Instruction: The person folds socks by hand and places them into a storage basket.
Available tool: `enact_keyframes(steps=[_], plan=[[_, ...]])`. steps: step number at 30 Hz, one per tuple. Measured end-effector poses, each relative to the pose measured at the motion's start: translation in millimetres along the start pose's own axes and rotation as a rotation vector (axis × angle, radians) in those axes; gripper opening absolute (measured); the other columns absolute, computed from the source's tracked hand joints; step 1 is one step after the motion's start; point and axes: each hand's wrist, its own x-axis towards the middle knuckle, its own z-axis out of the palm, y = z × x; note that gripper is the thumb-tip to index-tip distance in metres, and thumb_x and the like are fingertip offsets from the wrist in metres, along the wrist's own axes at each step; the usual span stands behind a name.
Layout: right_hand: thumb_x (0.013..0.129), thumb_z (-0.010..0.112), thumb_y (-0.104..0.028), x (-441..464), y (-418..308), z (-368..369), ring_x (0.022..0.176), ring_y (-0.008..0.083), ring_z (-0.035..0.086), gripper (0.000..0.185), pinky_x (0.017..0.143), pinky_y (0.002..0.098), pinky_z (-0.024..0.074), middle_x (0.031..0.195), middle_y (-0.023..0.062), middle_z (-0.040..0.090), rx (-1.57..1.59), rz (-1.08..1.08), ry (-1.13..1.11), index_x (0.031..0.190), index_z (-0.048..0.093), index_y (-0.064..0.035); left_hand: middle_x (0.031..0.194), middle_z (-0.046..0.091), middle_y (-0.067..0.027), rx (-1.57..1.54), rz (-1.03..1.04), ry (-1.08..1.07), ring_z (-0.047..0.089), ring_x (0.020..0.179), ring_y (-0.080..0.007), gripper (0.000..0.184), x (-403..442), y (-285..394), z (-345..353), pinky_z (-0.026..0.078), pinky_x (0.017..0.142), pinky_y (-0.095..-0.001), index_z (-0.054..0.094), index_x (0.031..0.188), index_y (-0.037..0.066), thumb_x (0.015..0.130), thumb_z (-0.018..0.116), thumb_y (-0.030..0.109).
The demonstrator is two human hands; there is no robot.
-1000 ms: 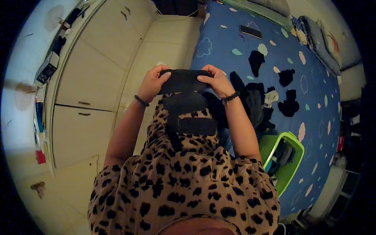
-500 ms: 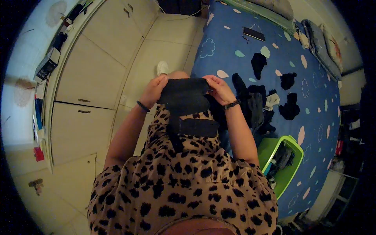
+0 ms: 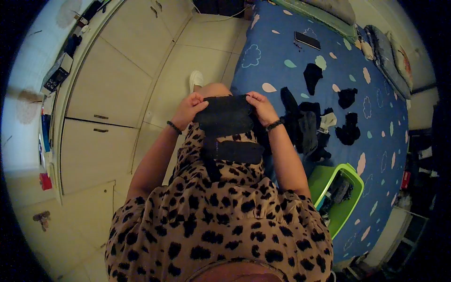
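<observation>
Across my lap lie dark socks (image 3: 224, 117), spread flat with two or more layers side by side. My left hand (image 3: 191, 107) pinches their upper left corner, fingers closed. At the upper right corner my right hand (image 3: 260, 107) pinches the cloth the same way. Closer to my body, another dark sock (image 3: 237, 152) rests on my leopard-print dress (image 3: 221, 207), with a narrow dark part hanging toward me. Beside my right forearm, a loose heap of black and grey socks (image 3: 307, 129) lies on the bed, with a white piece among them.
Bundled black socks (image 3: 346, 97) lie on the blue patterned bedsheet (image 3: 376, 150), near a phone (image 3: 307, 40). A green basket (image 3: 345, 211) with clothing in it stands by my right elbow. Pale cabinets (image 3: 103, 155) line the left side.
Both hands stay at the upper corners of the socks. My left hand has shifted slightly right along the edge; the view has moved a little.
</observation>
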Motion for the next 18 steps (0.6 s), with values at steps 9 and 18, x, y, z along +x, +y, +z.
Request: enact_keyframes(steps=[9, 18], plan=[[0.085, 0.061, -0.004, -22.5, -33.3, 4.2, 0.089, 0.0112, 0.056, 0.005, 0.082, 0.0250, 0.0434, 0.096, 0.0004, 0.062, -0.107, -0.351, -0.027, 0.090, 0.060, -0.0057, 0.093, 0.060, -0.0026, 0.208, 0.385, 0.098, 0.058, 0.089, -0.0104, 0.025, -13.5, 27.2, -0.2, 0.048, 0.079, -0.0250, 0.055, 0.100, 0.003, 0.078, 0.061, -0.009], [0.074, 0.050, 0.012, -68.0, -35.0, -1.0, 0.096, 0.0162, 0.053, 0.018, 0.090, 0.0273, 0.0394, 0.099, 0.0043, 0.059, -0.664, -0.384, -0.297, 0.079, 0.053, -0.0052, 0.111, 0.062, -0.0073, 0.883, 0.740, 0.026, 0.057, 0.107, -0.0282, 0.023, -59.4, 12.2, -7.9, 0.040, 0.099, -0.0392, 0.062, 0.086, 0.008, 0.069, 0.061, -0.007]])
